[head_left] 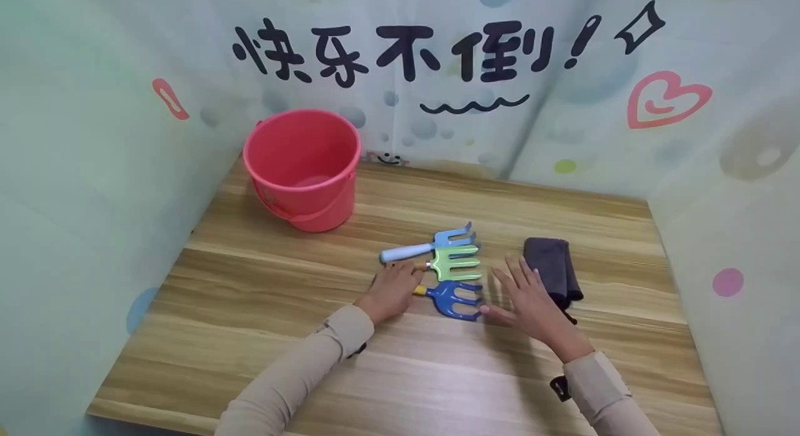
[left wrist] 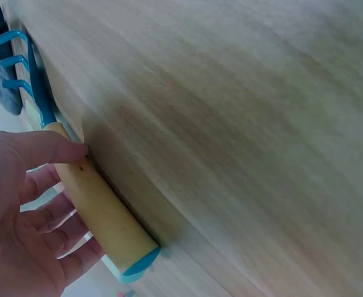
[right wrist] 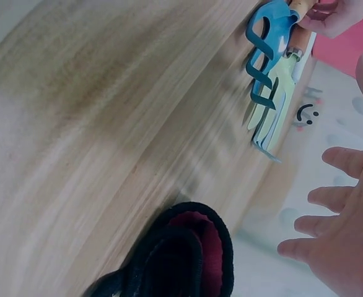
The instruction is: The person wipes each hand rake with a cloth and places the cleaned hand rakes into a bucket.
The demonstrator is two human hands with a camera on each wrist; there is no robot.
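Three small garden hand tools lie side by side on the wooden table. Closest to me is a dark blue hand rake (head_left: 455, 300) with bent tines and a yellow handle (left wrist: 104, 207). Beyond it are a light green hand fork (head_left: 451, 264) and a light blue cultivator (head_left: 409, 253). My left hand (head_left: 392, 290) holds the blue rake's handle, thumb on one side and fingers on the other. To the right of the tines, my right hand (head_left: 530, 305) is spread with nothing in it. Beside that hand lies a folded dark fabric item (head_left: 550, 270), reddish inside in the right wrist view.
A pink-red bucket (head_left: 340, 205) with its handle down stands at the back left of the wooden table (head_left: 262, 336). Printed fabric walls (head_left: 706, 248) enclose the table's back and sides.
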